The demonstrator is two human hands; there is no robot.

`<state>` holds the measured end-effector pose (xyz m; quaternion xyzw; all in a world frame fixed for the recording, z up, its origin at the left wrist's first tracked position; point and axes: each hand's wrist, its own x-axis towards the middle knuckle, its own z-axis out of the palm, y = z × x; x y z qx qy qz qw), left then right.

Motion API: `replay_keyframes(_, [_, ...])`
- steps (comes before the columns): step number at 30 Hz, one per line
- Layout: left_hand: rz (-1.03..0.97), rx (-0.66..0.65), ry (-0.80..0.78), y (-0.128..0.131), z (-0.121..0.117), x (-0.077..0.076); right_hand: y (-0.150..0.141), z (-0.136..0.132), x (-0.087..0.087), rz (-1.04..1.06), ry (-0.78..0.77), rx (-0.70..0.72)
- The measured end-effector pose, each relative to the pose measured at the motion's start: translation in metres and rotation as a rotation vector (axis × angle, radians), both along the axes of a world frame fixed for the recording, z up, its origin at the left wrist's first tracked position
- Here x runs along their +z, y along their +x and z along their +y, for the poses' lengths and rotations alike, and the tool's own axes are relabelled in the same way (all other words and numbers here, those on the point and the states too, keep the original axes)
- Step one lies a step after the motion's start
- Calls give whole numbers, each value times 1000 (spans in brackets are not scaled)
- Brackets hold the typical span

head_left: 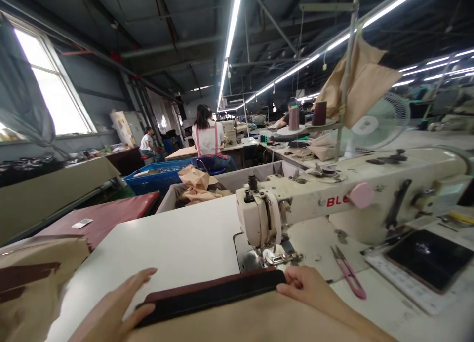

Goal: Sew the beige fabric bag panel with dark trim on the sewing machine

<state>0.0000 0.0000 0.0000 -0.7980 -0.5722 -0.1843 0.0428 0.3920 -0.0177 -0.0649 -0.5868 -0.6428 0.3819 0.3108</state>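
Observation:
A tan piece of fabric [237,316] with a black band and a maroon edge lies before me, its band running along the near side of the sewing machine [261,218]. At the band's right end, close to the presser foot [272,255], my right hand [305,285] pinches the edge between thumb and fingers. My left hand [116,307] is spread at the other end, with the thumb against the black band and the fingers raised above the white table [177,243]. The underside of the fabric is hidden.
Pink-handled thread snips [350,275] and a dark tablet-like slab [431,258] lie right of the machine. Beyond the table stands a grey bin [255,173] holding tan fabric. More fabric [29,287] is heaped at left. A person [207,134] sits ahead, back turned.

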Motion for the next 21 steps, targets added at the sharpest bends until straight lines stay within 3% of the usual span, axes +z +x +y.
replay_keyframes(2, [134, -96, -152, 37, 6, 4, -6, 10, -9, -55, 28, -45])
replay_keyframes(5, [153, -348, -337, 125, 8, -3, -7, 11, -12, -96, 47, -43])
replay_keyframes(7, [48, -258, -303, 175, 9, -20, -4, 5, -11, -113, 64, -40])
replay_keyframes(9, [4, -219, -308, 201, 10, -38, 1, -4, -8, -119, 90, -41])
replay_keyframes(12, [-45, -323, -396, 199, 5, -48, 6, -26, 0, -86, 148, -40])
replay_keyframes(15, [-191, -480, -446, 181, -8, -32, 5, -47, 12, 159, 182, -12])
replay_keyframes(18, [-208, -554, -288, 177, -27, -11, -2, -58, 24, 376, 149, 21])
replay_keyframes(21, [-167, -441, -113, 185, -44, -6, -11, -60, 31, 399, 185, 30])
